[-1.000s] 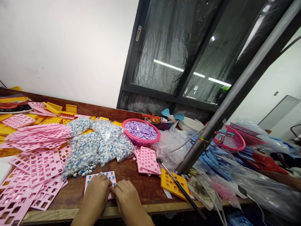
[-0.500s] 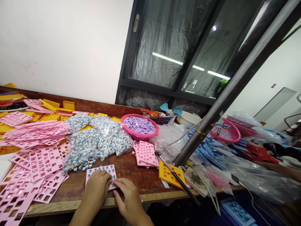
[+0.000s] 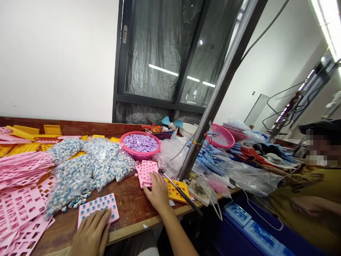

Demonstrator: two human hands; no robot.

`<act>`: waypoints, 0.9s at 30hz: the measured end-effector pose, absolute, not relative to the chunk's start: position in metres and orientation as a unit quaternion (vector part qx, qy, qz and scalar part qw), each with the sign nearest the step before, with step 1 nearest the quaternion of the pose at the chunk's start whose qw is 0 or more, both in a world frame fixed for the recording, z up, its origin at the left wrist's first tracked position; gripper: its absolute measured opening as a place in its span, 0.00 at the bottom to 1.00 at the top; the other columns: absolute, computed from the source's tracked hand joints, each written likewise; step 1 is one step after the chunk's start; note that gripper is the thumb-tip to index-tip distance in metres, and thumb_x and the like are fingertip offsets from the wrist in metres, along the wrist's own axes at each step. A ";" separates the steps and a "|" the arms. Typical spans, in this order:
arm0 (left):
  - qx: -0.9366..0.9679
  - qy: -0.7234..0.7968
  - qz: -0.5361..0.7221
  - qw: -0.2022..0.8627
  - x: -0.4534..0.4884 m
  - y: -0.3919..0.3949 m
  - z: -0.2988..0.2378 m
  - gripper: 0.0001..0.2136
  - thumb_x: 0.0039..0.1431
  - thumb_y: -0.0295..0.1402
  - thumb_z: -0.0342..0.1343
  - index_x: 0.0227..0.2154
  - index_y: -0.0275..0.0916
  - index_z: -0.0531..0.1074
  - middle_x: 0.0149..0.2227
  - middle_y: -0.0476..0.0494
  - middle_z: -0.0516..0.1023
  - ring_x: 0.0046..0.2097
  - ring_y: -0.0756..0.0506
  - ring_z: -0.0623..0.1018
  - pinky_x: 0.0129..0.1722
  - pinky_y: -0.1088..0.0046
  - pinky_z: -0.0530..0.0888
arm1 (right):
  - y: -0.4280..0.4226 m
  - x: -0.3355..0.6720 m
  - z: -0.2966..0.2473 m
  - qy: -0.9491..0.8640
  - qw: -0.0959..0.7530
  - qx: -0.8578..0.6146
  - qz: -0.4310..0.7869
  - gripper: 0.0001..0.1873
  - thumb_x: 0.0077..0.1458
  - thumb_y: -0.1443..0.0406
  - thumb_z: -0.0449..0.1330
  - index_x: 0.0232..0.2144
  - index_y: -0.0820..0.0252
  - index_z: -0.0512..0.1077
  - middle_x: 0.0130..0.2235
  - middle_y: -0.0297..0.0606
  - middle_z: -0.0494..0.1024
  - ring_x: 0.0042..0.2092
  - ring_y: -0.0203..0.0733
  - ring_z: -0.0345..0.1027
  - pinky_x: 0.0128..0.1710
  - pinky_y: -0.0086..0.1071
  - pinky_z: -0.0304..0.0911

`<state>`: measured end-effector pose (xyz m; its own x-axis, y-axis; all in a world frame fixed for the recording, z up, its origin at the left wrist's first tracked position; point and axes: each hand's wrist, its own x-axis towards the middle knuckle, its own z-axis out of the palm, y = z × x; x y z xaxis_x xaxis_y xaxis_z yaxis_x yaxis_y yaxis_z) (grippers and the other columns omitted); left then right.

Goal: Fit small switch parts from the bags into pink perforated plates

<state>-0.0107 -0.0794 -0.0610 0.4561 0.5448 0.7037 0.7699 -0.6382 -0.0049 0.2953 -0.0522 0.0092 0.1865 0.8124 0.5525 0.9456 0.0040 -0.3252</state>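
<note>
A pink plate with rows of small blue keyboard switches (image 3: 113,206) lies at the table's front edge. My left hand (image 3: 92,233) rests on its near side, fingers stretched out and covering part of the switches. My right hand (image 3: 159,193) reaches to a small stack of pink grid plates (image 3: 146,169) farther right. Its thumb is at the near edge of the top plate and its fingers lie over the right side. Clear bags of white and blue switches (image 3: 71,174) lie beyond my left hand, with some loose switches (image 3: 77,202) beside them.
Pink grid plates (image 3: 21,206) pile up on the left. A pink basket (image 3: 140,155) holds purple pieces. A yellow grid plate (image 3: 177,190), a black-tipped rod (image 3: 183,192) and a slanting metal post (image 3: 213,103) stand to the right. Another person (image 3: 314,199) sits at far right.
My right hand has left the plate with the blue switches and moved right to the pink stack. My left hand has slid to that plate's near edge. The view has turned right.
</note>
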 end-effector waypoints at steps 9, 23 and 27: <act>-0.794 -0.557 -0.245 0.006 -0.074 -0.065 -0.052 0.40 0.57 0.59 0.55 0.67 0.40 0.62 0.69 0.36 0.64 0.68 0.31 0.65 0.64 0.50 0.65 | -0.054 0.326 0.007 -0.770 0.191 -0.583 -0.175 0.23 0.55 0.70 0.63 0.54 0.56 0.73 0.56 0.46 0.77 0.55 0.55 0.67 0.58 0.49 0.57; -0.838 -0.467 -0.271 -0.078 -0.058 -0.047 0.004 0.37 0.46 0.47 0.67 0.60 0.41 0.67 0.55 0.36 0.74 0.56 0.33 0.71 0.59 0.52 0.68 | -0.132 0.267 -0.024 -0.811 0.382 -0.409 -0.171 0.27 0.50 0.73 0.58 0.52 0.51 0.74 0.43 0.40 0.79 0.43 0.50 0.73 0.45 0.46 0.64; -0.779 -0.521 -0.343 -0.067 -0.054 -0.075 0.017 0.40 0.44 0.40 0.67 0.62 0.36 0.62 0.59 0.30 0.69 0.61 0.31 0.68 0.63 0.48 0.65 | -0.123 0.273 -0.035 -0.797 0.343 -0.469 -0.167 0.26 0.50 0.71 0.58 0.52 0.50 0.74 0.47 0.41 0.79 0.48 0.53 0.73 0.48 0.45 0.64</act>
<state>-0.0536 -0.0753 0.0174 0.2218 0.8574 0.4645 0.7652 -0.4483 0.4621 0.2734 -0.1235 -0.0347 -0.3259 0.6321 0.7030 0.8616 0.5046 -0.0544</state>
